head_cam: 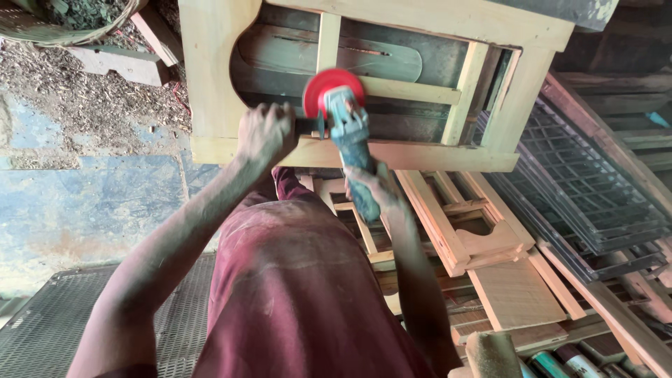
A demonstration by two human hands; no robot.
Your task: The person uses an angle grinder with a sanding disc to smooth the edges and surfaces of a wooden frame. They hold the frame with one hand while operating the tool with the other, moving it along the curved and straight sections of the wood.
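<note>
Head view shows my right hand (374,187) closed around the body of the blue angle grinder (350,140), and my left hand (264,131) closed on its side handle. Beyond both hands, its red sanding disc (323,89) lies against the pale wooden frame (350,152). I judge the sanding is under way; I cannot tell how much surface remains. Farther off, more wooden frames (476,241) are stacked.

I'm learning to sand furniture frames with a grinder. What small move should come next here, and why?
Probably slide the red disc sideways along the wooden frame's lower rail. The left hand holds the side handle and the right hand has the angle grinder body, so both hands steady it, and the disc sits at the rail's left part, with rail running on to the right.
</note>
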